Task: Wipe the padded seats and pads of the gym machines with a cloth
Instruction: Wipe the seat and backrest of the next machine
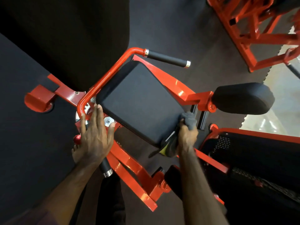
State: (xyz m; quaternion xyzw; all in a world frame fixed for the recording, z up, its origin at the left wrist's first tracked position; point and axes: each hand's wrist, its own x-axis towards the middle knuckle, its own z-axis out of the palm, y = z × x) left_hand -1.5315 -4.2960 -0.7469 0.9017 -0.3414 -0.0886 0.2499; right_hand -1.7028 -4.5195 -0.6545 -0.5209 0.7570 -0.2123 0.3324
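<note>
I see my left hand (95, 135) with straight fingers spread flat above the glossy orange steel frame (129, 166), beside the one square, matte black padded seat (141, 103). My right hand (186, 137) has its fingers curled tight on a soft grey cloth (189, 120) at the seat's right corner. Beyond it one rounded black pad (243, 98) sits over dark rubber floor (29, 143).

Dark rubber flooring (186, 30) spreads beyond the fingertips. Far past the right fingers, its jagged edge meets a pale, shiny floor (282, 88), where another orange frame (243, 30) stands.
</note>
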